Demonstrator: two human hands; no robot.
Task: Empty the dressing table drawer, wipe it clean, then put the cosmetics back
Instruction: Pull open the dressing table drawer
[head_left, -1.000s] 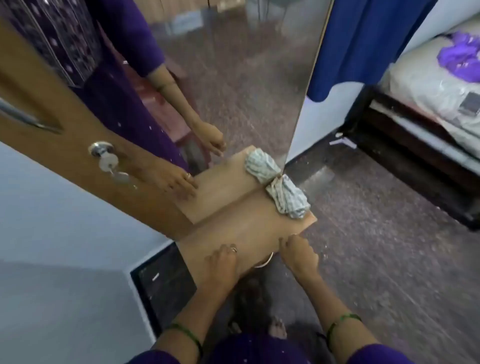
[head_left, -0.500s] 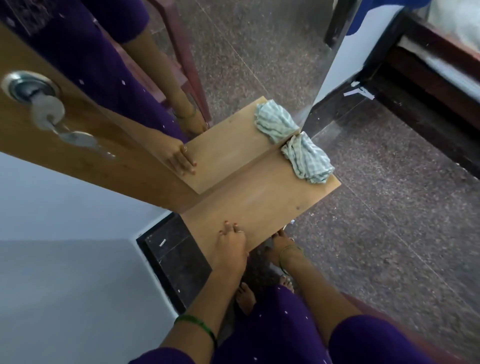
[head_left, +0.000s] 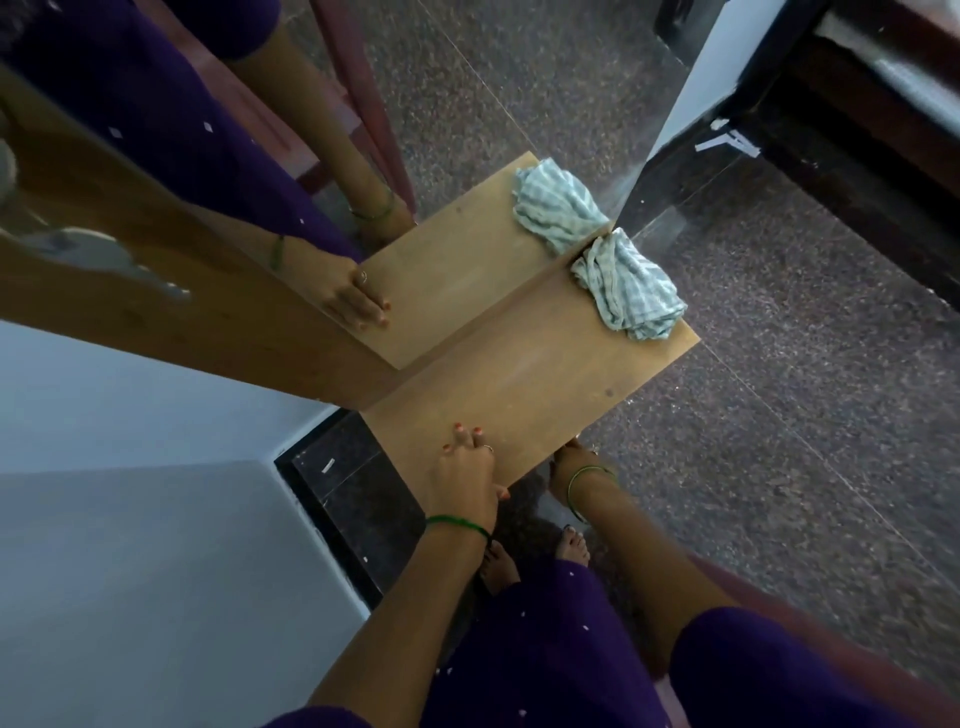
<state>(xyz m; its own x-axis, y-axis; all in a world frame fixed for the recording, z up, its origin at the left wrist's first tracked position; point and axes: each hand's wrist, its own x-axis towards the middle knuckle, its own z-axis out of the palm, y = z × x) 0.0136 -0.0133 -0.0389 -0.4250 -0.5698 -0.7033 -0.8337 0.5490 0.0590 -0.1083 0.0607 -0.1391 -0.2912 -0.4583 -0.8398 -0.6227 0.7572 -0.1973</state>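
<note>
Speckled floor, wood table w/ checked cloth by mirror; no readable text. Your left hand lies flat on top, holding nothing; right hand grip under edge, can't tell.

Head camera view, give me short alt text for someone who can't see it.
A person's left hand rests flat on a wooden dressing table top while the right hand reaches under its front edge. A crumpled checked cloth lies at the far corner against the mirror.
</note>
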